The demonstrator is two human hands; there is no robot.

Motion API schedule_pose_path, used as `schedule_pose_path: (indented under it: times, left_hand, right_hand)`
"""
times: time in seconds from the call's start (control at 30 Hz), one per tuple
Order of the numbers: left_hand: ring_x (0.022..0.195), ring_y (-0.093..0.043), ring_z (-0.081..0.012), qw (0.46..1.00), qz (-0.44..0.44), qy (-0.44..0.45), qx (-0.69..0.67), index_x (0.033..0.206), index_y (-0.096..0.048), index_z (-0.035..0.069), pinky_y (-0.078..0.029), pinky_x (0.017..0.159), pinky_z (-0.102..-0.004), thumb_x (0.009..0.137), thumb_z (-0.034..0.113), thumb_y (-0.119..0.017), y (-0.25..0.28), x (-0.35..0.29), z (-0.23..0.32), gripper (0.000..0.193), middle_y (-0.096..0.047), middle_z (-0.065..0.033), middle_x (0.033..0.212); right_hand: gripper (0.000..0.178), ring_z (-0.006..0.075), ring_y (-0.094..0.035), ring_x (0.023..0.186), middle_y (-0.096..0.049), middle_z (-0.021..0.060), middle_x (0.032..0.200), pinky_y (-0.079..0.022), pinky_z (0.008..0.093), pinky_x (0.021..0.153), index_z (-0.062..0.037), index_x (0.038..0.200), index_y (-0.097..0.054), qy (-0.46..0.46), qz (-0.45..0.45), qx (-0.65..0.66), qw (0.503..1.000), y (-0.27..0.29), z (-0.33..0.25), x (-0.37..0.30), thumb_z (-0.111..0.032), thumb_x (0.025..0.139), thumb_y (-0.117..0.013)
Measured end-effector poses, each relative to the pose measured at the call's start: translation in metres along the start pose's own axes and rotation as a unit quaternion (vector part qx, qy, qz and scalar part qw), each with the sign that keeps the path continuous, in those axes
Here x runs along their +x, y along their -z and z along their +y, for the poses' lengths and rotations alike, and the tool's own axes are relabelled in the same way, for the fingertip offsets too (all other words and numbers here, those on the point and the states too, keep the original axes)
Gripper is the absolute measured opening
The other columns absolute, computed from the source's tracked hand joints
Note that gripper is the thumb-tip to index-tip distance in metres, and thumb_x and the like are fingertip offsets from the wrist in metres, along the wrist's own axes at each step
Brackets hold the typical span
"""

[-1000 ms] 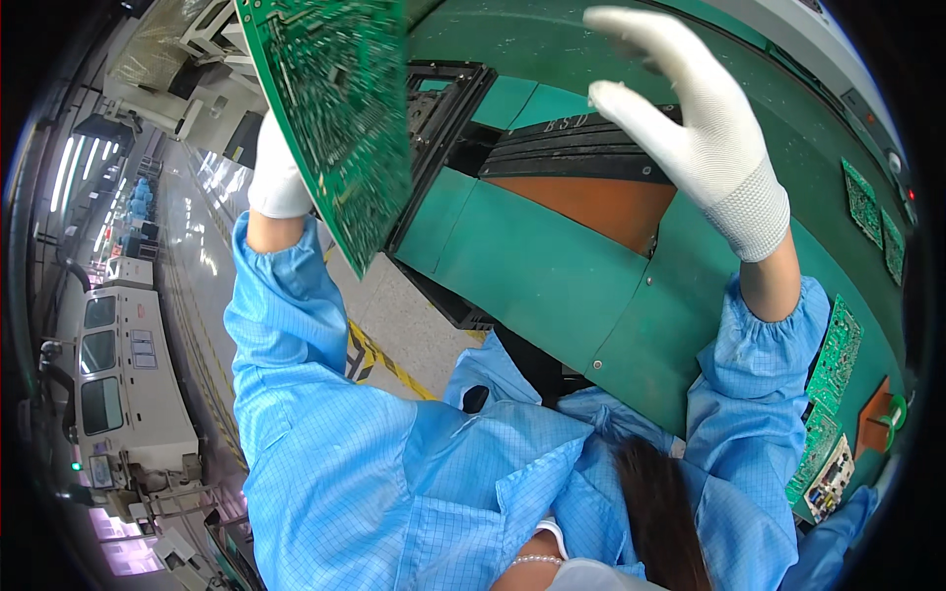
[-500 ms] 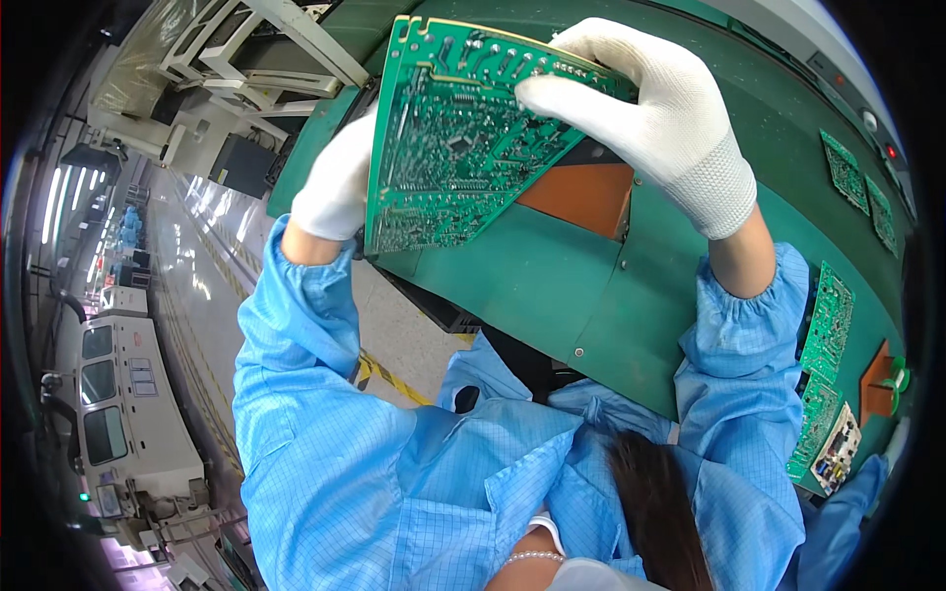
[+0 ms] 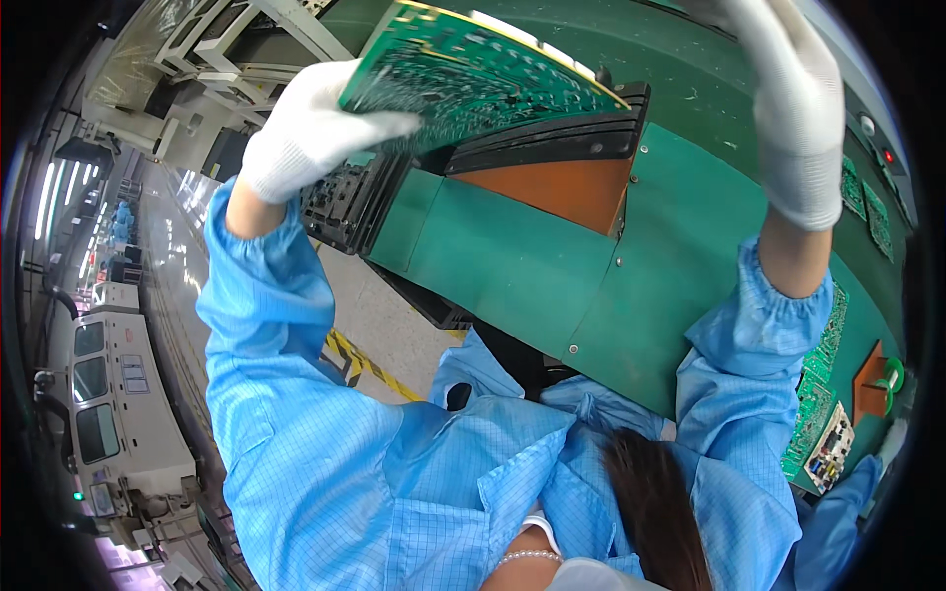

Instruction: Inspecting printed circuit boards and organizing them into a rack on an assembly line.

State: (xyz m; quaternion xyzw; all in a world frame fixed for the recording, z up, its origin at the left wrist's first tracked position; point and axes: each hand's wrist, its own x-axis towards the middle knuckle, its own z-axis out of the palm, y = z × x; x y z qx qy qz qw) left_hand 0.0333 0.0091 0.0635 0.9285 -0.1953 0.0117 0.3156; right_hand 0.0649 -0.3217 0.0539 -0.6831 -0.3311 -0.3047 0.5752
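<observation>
A large green circuit board, dense with solder points and small parts, hangs tilted at the upper middle. My left hand in a white knit glove grips it by its left edge, thumb on the near face. Its upper edge is cut by the picture's top. My right hand, gloved too, is raised at the upper right, apart from the board. Its fingers look stretched out, with the tips blurred and partly out of view. Below the board lies a black rack with an orange-brown panel.
A green-covered bench runs across the middle. More circuit boards lie at the right, beside a populated board and a brown block with a green roll. Another person's blue sleeve shows at lower right. Machines stand left.
My right hand has let go of the board and moved up and right. The left hand has shifted left and up with the board, which now tilts flatter, uncovering the black rack.
</observation>
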Motion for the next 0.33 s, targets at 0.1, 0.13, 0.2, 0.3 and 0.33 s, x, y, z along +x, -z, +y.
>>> schedule_pose_path:
  times: [0.1,0.13,0.2,0.3,0.33]
  left_hand:
    - [0.075,-0.063,-0.009,0.998,-0.028,-0.044,0.037,0.109,-0.076,0.004,-0.052,0.07,-0.028,0.087,0.016,-0.078,-0.005,0.028,-0.015,0.025,-0.074,-0.0027,0.087]
    - [0.072,-0.061,-0.0078,0.999,-0.045,-0.023,0.013,0.108,-0.076,0.004,-0.051,0.067,-0.0268,0.087,0.016,-0.079,-0.008,0.035,-0.021,0.024,-0.073,-0.0014,0.085]
    - [0.063,-0.055,-0.0034,0.997,-0.078,0.002,-0.007,0.106,-0.077,0.005,-0.043,0.054,-0.0235,0.087,0.017,-0.08,-0.014,0.049,-0.031,0.023,-0.069,0.0024,0.078]
    - [0.062,-0.055,-0.0037,0.995,-0.079,-0.041,-0.048,0.106,-0.077,0.005,-0.044,0.053,-0.024,0.087,0.018,-0.081,-0.015,0.055,-0.044,0.024,-0.069,0.0021,0.078]
    - [0.061,-0.058,-0.0054,0.995,-0.093,-0.024,-0.039,0.106,-0.078,0.006,-0.047,0.057,-0.0233,0.086,0.02,-0.082,-0.011,0.056,-0.047,0.025,-0.069,0.0013,0.077]
  right_hand:
    - [0.034,0.0192,-0.071,0.097,-0.074,0.0119,0.099,-0.054,0.0309,0.092,0.0026,0.106,-0.071,-0.006,0.055,0.027,0.998,0.001,0.017,0.003,-0.028,0.106,-0.056]
    - [0.033,0.0191,-0.071,0.097,-0.074,0.0116,0.098,-0.053,0.0306,0.091,0.0023,0.106,-0.071,0.003,0.039,0.031,0.999,0.007,0.02,0.004,-0.027,0.105,-0.056]
    - [0.032,0.0189,-0.071,0.097,-0.074,0.0112,0.098,-0.053,0.0305,0.092,0.0019,0.106,-0.072,0.013,0.017,0.027,0.999,0.016,0.025,0.004,-0.027,0.105,-0.057]
    - [0.033,0.0186,-0.071,0.098,-0.075,0.0113,0.098,-0.052,0.0305,0.093,0.0013,0.106,-0.072,0.016,-0.012,0.017,1.0,0.023,0.029,0.004,-0.028,0.105,-0.057]
    - [0.033,0.0184,-0.07,0.1,-0.075,0.0116,0.099,-0.051,0.0305,0.095,0.0011,0.106,-0.072,0.014,-0.026,0.02,0.999,0.025,0.029,0.006,-0.028,0.105,-0.057]
